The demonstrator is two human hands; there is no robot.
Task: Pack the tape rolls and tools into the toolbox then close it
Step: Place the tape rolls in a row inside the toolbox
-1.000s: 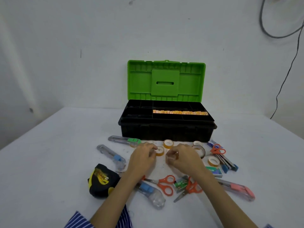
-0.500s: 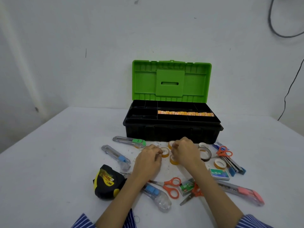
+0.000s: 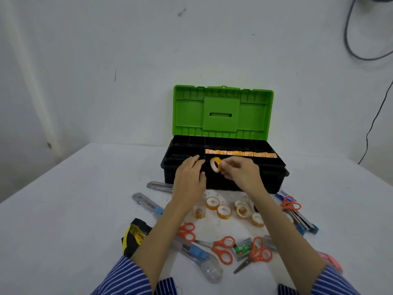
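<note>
Both hands have gone up from the table to the box (image 3: pixel 274 179) in the middle of the frame. Now the right hand (image 3: pixel 242 173) pinches one orange tape roll (image 3: pixel 215 165) with curled fingers, holding it on its edge over the front of the tray. The left hand (image 3: pixel 189 177) is flat and loose with nothing in it, fingers touching the box's front rim. The green lid (image 3: pixel 223 111) stands up. More rolls (image 3: pixel 223 211), scissors (image 3: pixel 223 249) and knives (image 3: pixel 146 202) lie on the table (image 3: pixel 63 209) lower down.
</note>
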